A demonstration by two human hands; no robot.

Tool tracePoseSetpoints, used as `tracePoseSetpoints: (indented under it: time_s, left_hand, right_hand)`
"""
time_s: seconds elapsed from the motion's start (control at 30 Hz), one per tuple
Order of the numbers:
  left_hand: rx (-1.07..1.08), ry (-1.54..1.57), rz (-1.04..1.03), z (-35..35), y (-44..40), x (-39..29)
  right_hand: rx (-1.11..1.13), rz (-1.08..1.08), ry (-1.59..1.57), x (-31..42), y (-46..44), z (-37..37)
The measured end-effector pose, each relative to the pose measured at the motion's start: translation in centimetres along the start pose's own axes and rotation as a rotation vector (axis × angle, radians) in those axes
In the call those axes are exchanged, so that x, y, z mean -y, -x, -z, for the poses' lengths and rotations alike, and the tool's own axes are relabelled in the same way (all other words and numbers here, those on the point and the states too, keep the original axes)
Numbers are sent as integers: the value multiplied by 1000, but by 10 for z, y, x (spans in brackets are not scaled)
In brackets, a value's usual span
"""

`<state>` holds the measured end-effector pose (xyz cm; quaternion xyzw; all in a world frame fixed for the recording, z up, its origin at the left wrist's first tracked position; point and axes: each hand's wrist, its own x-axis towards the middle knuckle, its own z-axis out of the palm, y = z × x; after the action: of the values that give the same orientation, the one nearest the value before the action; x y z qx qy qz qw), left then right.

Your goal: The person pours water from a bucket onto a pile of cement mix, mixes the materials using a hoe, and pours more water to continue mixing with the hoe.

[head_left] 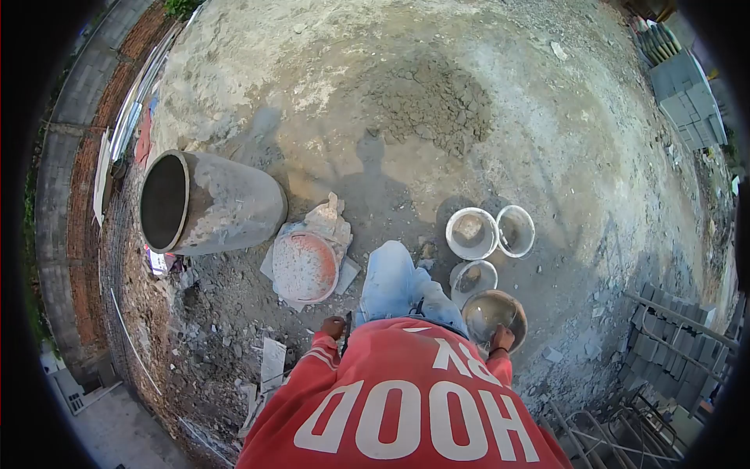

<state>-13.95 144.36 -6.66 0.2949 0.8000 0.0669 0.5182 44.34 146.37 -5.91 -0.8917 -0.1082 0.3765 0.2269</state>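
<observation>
My right hand (502,338) is closed over the near side of a round, brownish bucket (486,306), which it appears to hold by a thin handle. The bucket's mouth faces up, and its inside looks mostly bare. My left hand (334,327) hangs by my left hip with its fingers curled. A narrow dark shape shows beside it, too small to name. Past the held bucket stand three pale-rimmed buckets: a near one (473,278), a left one (472,234) and a right one (516,231).
Left of my legs, a reddish tub (306,267) rests over a crumpled sack (332,220). A large concrete cylinder (234,203) lies beyond it. Grey mortar (430,102) is heaped ahead. Concrete blocks (672,336) and metal bars (609,438) lie at right.
</observation>
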Motion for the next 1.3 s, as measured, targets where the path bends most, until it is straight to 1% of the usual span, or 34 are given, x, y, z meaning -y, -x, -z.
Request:
tracePoseSetpoints:
  time_s: [0.03,0.07,0.1,0.13,0.17,0.2,0.23,0.27,0.3,0.33,0.4,0.43,0.47,0.5,0.53,0.57,0.6,0.67,0.7,0.73,0.77,0.8,0.87,0.9,0.97,1.0,1.03,1.07,1.1,1.13,1.17,1.2,1.27,1.3]
  left_hand:
    - [9,3,10,0,0,-9]
    - [-56,-5,30,3,1,-20]
    - [-120,-14,51,7,2,-34]
    - [-96,54,114,12,1,-63]
    - [-89,58,123,13,-18,-79]
    - [-41,208,195,16,-40,-89]
    - [6,355,268,18,-61,-102]
    - [0,314,250,22,-85,-126]
    - [-24,321,187,22,-117,-144]
    - [-49,328,121,24,-150,-166]
    - [-30,358,53,30,-211,-234]
    - [-13,430,54,33,-237,-269]
    - [4,500,55,34,-269,-309]
    - [9,447,115,44,-278,-372]
    - [44,306,52,47,-305,-408]
    - [108,247,-90,52,-327,-448]
    - [108,-78,-118,52,-344,-486]
    - [20,-40,-242,49,-358,-547]
    - [28,-54,-228,48,-363,-570]
    - [-35,124,-199,47,-373,-592]
    - [-96,302,-168,48,-384,-607]
    - [-89,288,-155,47,-395,-610]
    - [-346,57,-332,48,-421,-608]
    - [-342,46,-318,50,-432,-596]
    - [-472,26,-36,58,-452,-574]
    - [-483,30,-40,67,-456,-600]
    - [-495,41,29,74,-451,-614]
    - [-499,41,103,75,-452,-620]
    - [-492,28,110,68,-468,-616]
    - [-460,181,106,59,-488,-618]
    - [-422,332,108,49,-503,-619]
    - [-413,321,121,38,-516,-623]
    - [-326,335,219,5,-549,-644]
    - [-313,390,204,-10,-560,-662]
  right_hand:
    - [-80,135,93,29,-15,-1]
    - [-159,269,186,59,-29,-4]
    - [-153,298,150,90,-44,-8]
    - [-147,329,116,122,-61,-14]
    - [-164,434,101,165,-66,-24]
    - [-179,539,84,212,-64,-34]
    - [-179,537,96,261,-62,-46]
    - [-127,536,103,308,-62,-60]
    - [-76,535,107,345,-65,-77]
    - [-79,533,112,373,-70,-96]
    - [18,627,41,437,-85,-139]
    - [20,618,59,465,-86,-157]
    - [95,621,54,493,-85,-180]
    - [171,617,56,515,-85,-199]
    - [172,667,90,535,-85,-221]
    - [175,714,120,553,-84,-244]
    - [237,681,125,570,-83,-267]
    - [336,638,149,608,-70,-304]
    - [376,637,170,627,-62,-322]
    - [427,652,173,650,-50,-339]
    - [477,666,177,672,-39,-354]
    - [516,681,184,686,-32,-370]
    - [564,682,193,709,-32,-406]
    - [617,673,194,719,-35,-422]
    - [678,656,194,732,-46,-458]
    - [719,659,166,745,-57,-478]
    - [759,640,144,748,-66,-494]
    - [760,615,145,748,-75,-513]
    - [765,641,231,754,-89,-536]
    - [767,673,318,765,-106,-555]
    - [706,743,362,765,-125,-574]
    - [645,812,408,760,-145,-593]
    - [547,819,478,751,-187,-630]
    - [544,814,483,754,-204,-642]
